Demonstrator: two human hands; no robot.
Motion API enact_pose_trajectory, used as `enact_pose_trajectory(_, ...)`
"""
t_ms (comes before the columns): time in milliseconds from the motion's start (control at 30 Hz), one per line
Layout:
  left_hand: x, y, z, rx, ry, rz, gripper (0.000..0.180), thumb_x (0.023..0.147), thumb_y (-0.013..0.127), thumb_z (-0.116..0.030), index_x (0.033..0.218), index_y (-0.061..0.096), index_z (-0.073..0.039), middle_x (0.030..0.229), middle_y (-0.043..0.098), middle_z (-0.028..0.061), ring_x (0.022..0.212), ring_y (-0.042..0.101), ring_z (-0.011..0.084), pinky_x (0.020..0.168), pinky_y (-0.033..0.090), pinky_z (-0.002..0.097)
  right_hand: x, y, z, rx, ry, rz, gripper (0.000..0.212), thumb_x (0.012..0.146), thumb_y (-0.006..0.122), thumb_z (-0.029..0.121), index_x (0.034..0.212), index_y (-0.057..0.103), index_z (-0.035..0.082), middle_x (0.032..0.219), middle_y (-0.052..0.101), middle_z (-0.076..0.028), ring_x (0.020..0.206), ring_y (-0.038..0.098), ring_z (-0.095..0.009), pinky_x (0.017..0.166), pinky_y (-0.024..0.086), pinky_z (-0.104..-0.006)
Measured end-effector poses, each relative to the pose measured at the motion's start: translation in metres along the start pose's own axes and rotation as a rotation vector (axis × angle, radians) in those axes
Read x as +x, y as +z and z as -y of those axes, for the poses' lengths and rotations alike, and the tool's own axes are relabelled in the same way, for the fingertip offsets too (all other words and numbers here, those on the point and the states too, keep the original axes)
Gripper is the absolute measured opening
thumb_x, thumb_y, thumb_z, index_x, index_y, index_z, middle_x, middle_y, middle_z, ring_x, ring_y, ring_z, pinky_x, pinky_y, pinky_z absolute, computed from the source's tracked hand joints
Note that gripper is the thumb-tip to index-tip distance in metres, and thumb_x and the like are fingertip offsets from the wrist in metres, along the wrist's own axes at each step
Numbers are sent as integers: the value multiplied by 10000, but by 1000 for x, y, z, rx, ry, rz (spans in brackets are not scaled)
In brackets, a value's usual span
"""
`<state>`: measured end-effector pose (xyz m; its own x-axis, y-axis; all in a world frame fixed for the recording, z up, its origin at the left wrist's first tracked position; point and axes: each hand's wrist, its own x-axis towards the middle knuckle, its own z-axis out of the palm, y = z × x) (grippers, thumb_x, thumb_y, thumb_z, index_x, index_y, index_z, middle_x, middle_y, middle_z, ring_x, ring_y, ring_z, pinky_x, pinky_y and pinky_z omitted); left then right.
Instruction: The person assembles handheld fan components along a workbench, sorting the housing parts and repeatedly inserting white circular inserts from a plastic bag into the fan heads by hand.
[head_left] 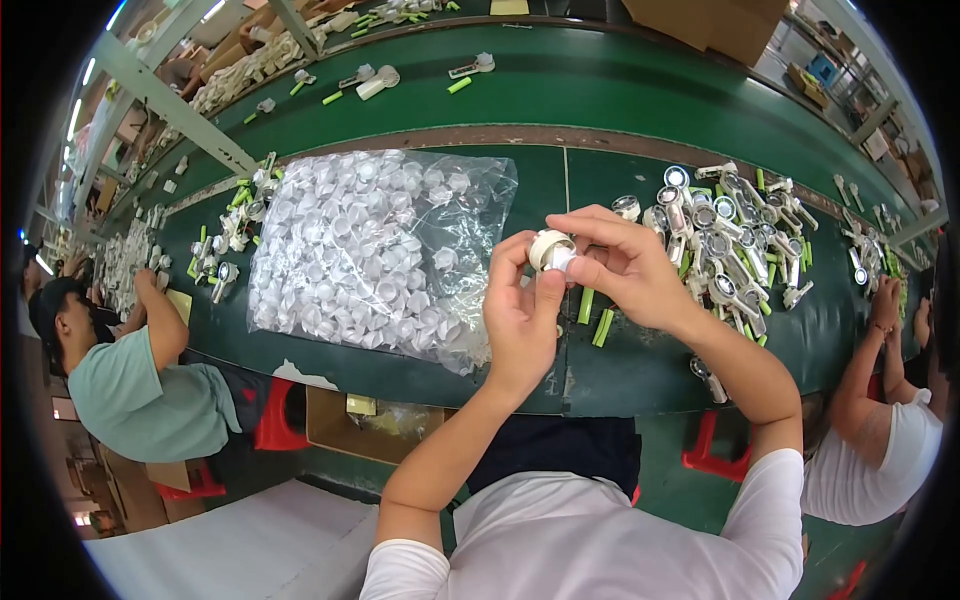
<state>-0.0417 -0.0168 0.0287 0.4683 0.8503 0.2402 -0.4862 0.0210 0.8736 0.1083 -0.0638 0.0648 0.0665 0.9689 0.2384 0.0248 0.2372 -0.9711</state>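
Bench [640,388]: green; we worked at its near edge.
Bag [485,195]: held white cups [345,255], left of us.
Grip: our left hand [521,325] and right hand [635,275] clamped fingertips on a cream ring [547,243] over the bench.
White insert [563,259]: at its mouth; seating step, we judged, calling next for even thumb pressure.

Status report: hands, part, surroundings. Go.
Left hand and right hand on white part. Part held above table. Bag left, pile right, green cylinders near right hand.

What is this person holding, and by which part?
A round cream housing, by its outer edge: the left hand on its left side, the right hand around its top and right.
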Motion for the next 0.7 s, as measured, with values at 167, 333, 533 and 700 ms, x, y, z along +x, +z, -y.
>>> enact_pose_trajectory(167,-9,0,4,275,151,-37,231,971,585,-122,1101,526,59,1162,467,113,1033,539,174,857,495,277,-6,9,-7,31,59,-44,322,930,650,80,1201,585,-80,1054,580,-79,993,617,-144,846,527,-283)
enact_pose_trajectory(333,25,-16,33,381,-76,-128,225,974,576,-154,1044,565,59,1065,529,141,979,581,245,837,483,324,25,-6,-23,-215,250,-262,308,942,649,233,1121,668,-17,859,646,12,755,536,-45,658,430,-204)
enact_pose_trajectory(533,38,-25,58,993,221,-17,237,894,619,-131,1028,584,62,1072,553,224,1015,524,395,915,423,451,111,-118,-96,-157,222,-804,348,912,677,215,1131,640,-53,887,669,-55,830,615,-105,727,506,-254)
enact_pose_trajectory(700,35,-7,72,1238,184,216,259,825,652,-93,1041,608,43,1109,550,203,1039,514,383,869,440,456,128,-62,-102,-641,57,133,233,854,712,128,1037,696,-16,877,693,-51,782,627,-116,718,518,-277)
